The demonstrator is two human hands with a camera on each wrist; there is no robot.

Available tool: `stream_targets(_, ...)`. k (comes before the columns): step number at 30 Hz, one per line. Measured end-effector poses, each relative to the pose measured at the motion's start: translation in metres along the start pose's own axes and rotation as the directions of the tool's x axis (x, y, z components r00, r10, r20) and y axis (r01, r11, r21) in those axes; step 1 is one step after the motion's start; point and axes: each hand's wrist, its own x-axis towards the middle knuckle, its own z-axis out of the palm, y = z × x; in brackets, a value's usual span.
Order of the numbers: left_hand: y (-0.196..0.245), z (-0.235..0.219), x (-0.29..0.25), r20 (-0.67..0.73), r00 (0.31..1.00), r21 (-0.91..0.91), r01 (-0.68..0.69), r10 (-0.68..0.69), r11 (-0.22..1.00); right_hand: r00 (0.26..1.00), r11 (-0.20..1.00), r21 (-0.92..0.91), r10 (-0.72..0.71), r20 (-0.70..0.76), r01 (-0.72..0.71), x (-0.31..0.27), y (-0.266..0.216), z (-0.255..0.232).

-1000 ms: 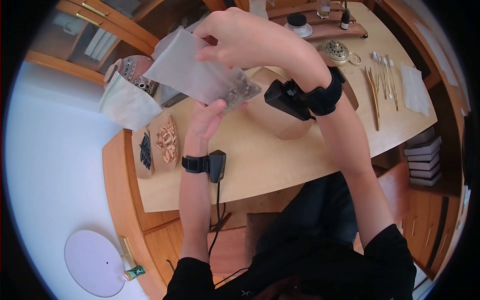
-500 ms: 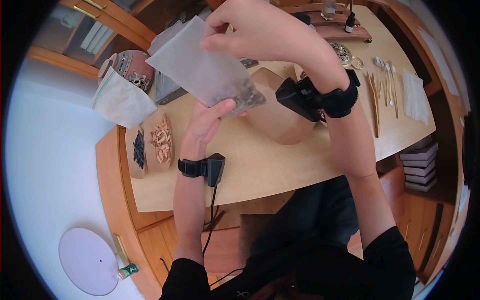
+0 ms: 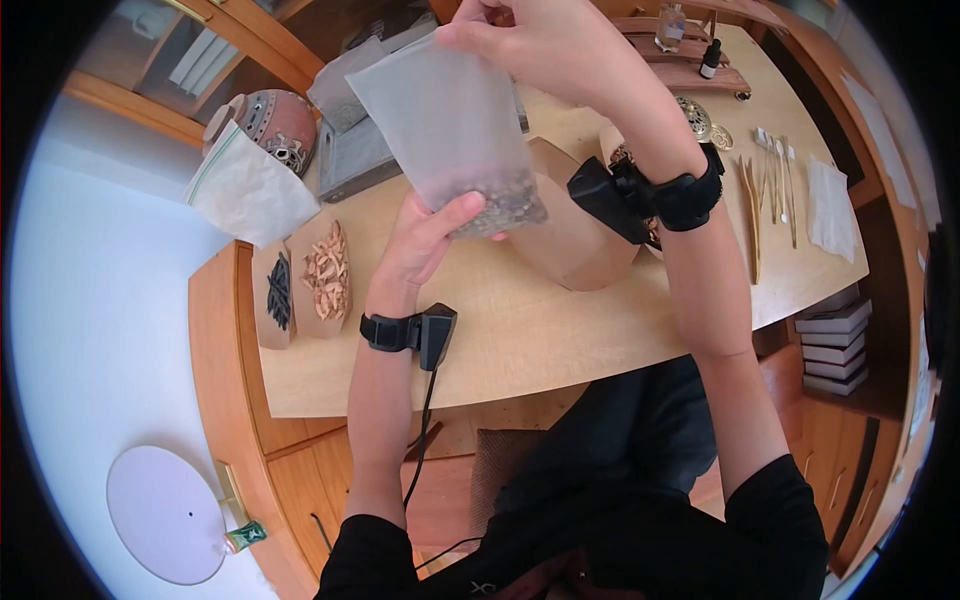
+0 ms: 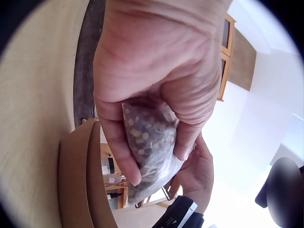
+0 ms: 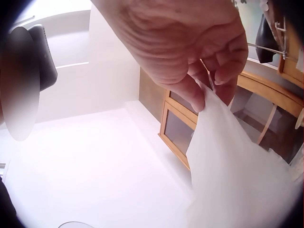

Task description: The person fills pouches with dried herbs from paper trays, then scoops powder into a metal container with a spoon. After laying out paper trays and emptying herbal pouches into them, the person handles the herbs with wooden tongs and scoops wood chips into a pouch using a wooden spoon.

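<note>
A frosted plastic bag (image 3: 440, 120) hangs over the table, with small speckled grey and pale bits gathered at its bottom. My left hand (image 3: 422, 240) grips that filled end, thumb on the near face. In the left wrist view the speckled bits (image 4: 151, 135) show through the plastic between thumb and fingers. Higher up, my right hand (image 3: 575, 55) pinches the bag's top edge. The right wrist view shows the thumb and fingertips (image 5: 198, 100) at a corner of the white plastic. Just right of the bag's bottom, a folded brown paper tray (image 3: 580, 235) sits on the table.
At left, one paper tray holds dark sticks (image 3: 279, 290) and another tan chips (image 3: 327, 275). A white zip bag (image 3: 250, 195) leans near a round pot (image 3: 275, 120) and a grey box (image 3: 355, 165). Tweezers (image 3: 750, 220) and thin tools lie right, below a wooden bottle stand (image 3: 700, 78).
My right hand has drawn the bag's top up and to the right. The bag now stands more upright, while my left hand keeps its grip on the bottom.
</note>
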Motion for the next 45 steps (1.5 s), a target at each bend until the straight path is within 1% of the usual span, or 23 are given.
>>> stream_targets(3,0.001,0.002,-0.002,0.018,1.000,0.049,-0.015,0.014,0.999,0.999,0.997,-0.050,0.053,0.011,-0.053,-0.004,-0.006,-0.005)
stream_targets(6,0.002,0.004,-0.005,0.084,0.994,0.050,-0.079,0.074,0.996,0.998,0.995,-0.092,0.028,0.048,-0.023,-0.006,0.000,-0.009)
stream_targets(9,0.003,0.001,-0.008,0.103,0.990,0.056,-0.105,0.099,0.993,0.995,0.984,-0.177,0.031,0.092,-0.014,0.007,0.028,0.001)
stream_targets(10,-0.001,-0.005,-0.008,0.114,0.985,0.117,-0.146,0.133,0.982,0.995,0.984,-0.177,0.030,0.092,-0.014,0.008,0.034,0.003)
stream_targets(12,0.000,-0.007,-0.009,0.128,0.978,0.176,-0.187,0.166,0.966,0.995,0.941,-0.339,0.033,0.090,-0.001,0.008,0.039,0.005)
stream_targets(14,0.006,-0.003,-0.010,0.153,0.988,-0.066,-0.019,0.029,0.998,0.996,0.954,-0.296,0.070,0.062,-0.049,0.008,0.034,0.003)
stream_targets(18,0.008,0.001,-0.009,0.101,0.994,-0.158,-0.013,0.029,0.987,0.983,0.964,-0.218,0.170,0.074,-0.151,0.003,0.014,-0.008)
stream_targets(21,0.007,0.002,-0.008,0.053,0.997,-0.275,-0.047,0.064,0.960,0.995,0.961,-0.262,0.101,0.025,-0.091,0.005,0.022,-0.005)
stream_targets(23,0.006,-0.003,-0.009,0.159,0.973,0.005,-0.171,0.168,0.985,0.992,0.961,-0.253,0.122,0.017,-0.114,0.005,0.023,-0.005)
stream_targets(25,0.007,0.001,-0.010,0.132,0.980,0.046,-0.155,0.148,0.987,0.990,0.961,-0.243,0.141,0.009,-0.135,0.008,0.036,0.002)
stream_targets(26,0.008,0.003,-0.010,0.103,0.987,0.085,-0.136,0.127,0.987,0.998,0.967,-0.247,0.068,0.004,-0.065,0.014,0.060,0.012)
stream_targets(27,0.007,0.003,-0.010,0.104,0.986,0.086,-0.137,0.127,0.987,1.000,0.968,-0.251,-0.006,-0.002,0.005,0.017,0.061,0.017)
stream_targets(28,0.005,0.002,-0.009,0.068,0.987,0.140,-0.157,0.148,0.978,1.000,0.968,-0.251,-0.007,-0.004,0.005,0.016,0.064,0.017)
stream_targets(29,0.003,0.002,-0.008,0.032,0.985,0.194,-0.174,0.171,0.966,0.998,0.958,-0.282,0.059,0.028,-0.048,0.015,0.067,0.018)
stream_targets(30,0.001,0.000,-0.008,0.033,0.985,0.194,-0.174,0.171,0.965,0.990,0.944,-0.313,0.124,0.059,-0.100,0.014,0.065,0.018)
stream_targets(33,0.001,-0.001,-0.007,-0.017,0.964,0.203,-0.256,0.264,0.945,0.983,0.907,-0.398,0.174,0.065,-0.134,0.015,0.070,0.019)
stream_targets(35,0.004,0.002,-0.006,-0.054,0.949,0.104,-0.305,0.312,0.947,0.981,0.895,-0.428,0.177,0.080,-0.126,0.016,0.072,0.017)
stream_targets(37,0.005,0.003,-0.005,-0.052,0.944,0.107,-0.318,0.325,0.942,0.979,0.881,-0.457,0.182,0.094,-0.119,0.014,0.067,0.016)
stream_targets(39,0.005,0.004,-0.003,-0.051,0.940,0.109,-0.331,0.338,0.937,0.991,0.862,-0.489,0.104,-0.082,-0.131,0.008,0.059,0.015)
stream_targets(40,0.005,0.003,-0.002,-0.080,0.935,0.105,-0.336,0.345,0.936,0.991,0.862,-0.490,0.103,-0.082,-0.131,0.006,0.050,0.011)
stream_targets(42,0.006,0.002,-0.001,-0.114,0.928,0.102,-0.344,0.355,0.933,0.989,0.946,-0.320,0.004,-0.146,-0.052,0.005,0.029,0.002)
stream_targets(43,0.008,0.001,0.000,-0.163,0.924,0.070,-0.340,0.347,0.938,0.990,0.947,-0.319,0.002,-0.141,-0.048,0.004,0.022,-0.001)
stream_targets(45,0.009,0.000,0.002,-0.216,0.918,0.038,-0.332,0.332,0.943,0.984,0.954,-0.245,-0.178,-0.011,0.169,0.001,0.017,-0.005)
